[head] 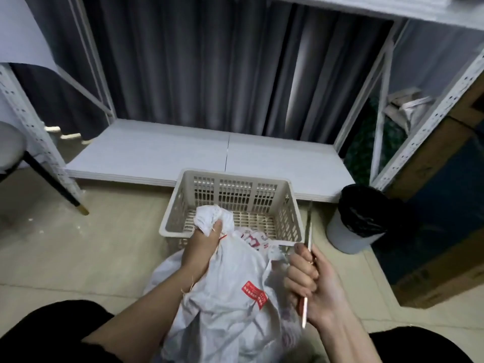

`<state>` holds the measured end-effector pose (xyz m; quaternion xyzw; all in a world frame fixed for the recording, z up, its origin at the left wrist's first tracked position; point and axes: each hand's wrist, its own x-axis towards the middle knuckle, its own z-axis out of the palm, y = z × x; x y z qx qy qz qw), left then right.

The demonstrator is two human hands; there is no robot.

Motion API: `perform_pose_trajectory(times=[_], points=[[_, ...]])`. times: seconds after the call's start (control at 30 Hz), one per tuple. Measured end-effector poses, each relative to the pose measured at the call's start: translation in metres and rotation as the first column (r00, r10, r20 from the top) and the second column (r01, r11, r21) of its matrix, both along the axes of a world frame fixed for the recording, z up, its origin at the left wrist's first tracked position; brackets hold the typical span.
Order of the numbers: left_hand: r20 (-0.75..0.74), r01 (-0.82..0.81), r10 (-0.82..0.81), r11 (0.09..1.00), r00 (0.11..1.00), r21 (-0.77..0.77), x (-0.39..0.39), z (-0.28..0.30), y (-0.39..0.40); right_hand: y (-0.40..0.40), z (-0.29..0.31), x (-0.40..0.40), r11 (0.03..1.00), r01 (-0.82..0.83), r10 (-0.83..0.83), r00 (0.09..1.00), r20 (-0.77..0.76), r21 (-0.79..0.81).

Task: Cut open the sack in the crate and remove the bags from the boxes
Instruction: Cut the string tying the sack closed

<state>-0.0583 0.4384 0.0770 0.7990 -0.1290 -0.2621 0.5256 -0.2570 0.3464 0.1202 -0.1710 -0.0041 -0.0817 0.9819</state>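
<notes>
Sack (225, 297) is showing white woven plastic, crinkled and matt; crate (230, 200) is looking like beige perforated plastic; curtain (209, 69) is hanging as grey cloth

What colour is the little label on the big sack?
Red, with tiny white writing too blurred to read. The rectangular label sits on the white woven plastic sack, seen in the head view.

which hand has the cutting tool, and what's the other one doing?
The right hand grips the thin cutter, blade pointing up and away. The left hand holds no tool; it grips the bunched neck of the white sack at the crate.
</notes>
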Motion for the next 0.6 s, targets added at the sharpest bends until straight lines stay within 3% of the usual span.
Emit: perform_pose_trajectory(times=[0.03,0.1,0.17,0.27,0.37,0.47,0.6], points=[[0.004,0.010,-0.010,1.000,1.000,-0.005,-0.003,-0.002,-0.001,0.007,0.000,0.009,0.999,-0.043,0.044,0.999,-0.012,0.017],[0.032,0.001,-0.002,1.000,0.999,0.003,-0.002,0.004,0.002,0.011,0.007,0.025,0.999,0.016,-0.026,0.980,-0.197,-0.050],[0.017,-0.002,0.002,0.999,1.000,-0.043,-0.004,0.011,0.003,0.011,0.018,0.031,0.976,0.096,-0.169,0.897,-0.409,-0.193],[-0.033,-0.022,0.018,0.994,0.999,-0.109,-0.004,0.014,-0.003,0.012,0.018,0.035,0.908,0.091,-0.328,0.761,-0.560,-0.408],[-0.170,-0.005,-0.040,0.966,0.985,-0.257,-0.011,0.015,-0.013,0.005,0.013,0.042,0.831,0.053,-0.439,0.675,-0.593,-0.554],[-0.369,0.083,-0.208,0.942,0.906,-0.326,-0.014,0.014,-0.016,0.000,0.000,0.049,0.781,0.050,-0.502,0.643,-0.578,-0.623],[-0.279,0.353,-0.410,0.906,0.868,-0.235,-0.005,0.020,-0.010,-0.009,-0.011,0.050,0.764,0.085,-0.537,0.634,-0.557,-0.640]])
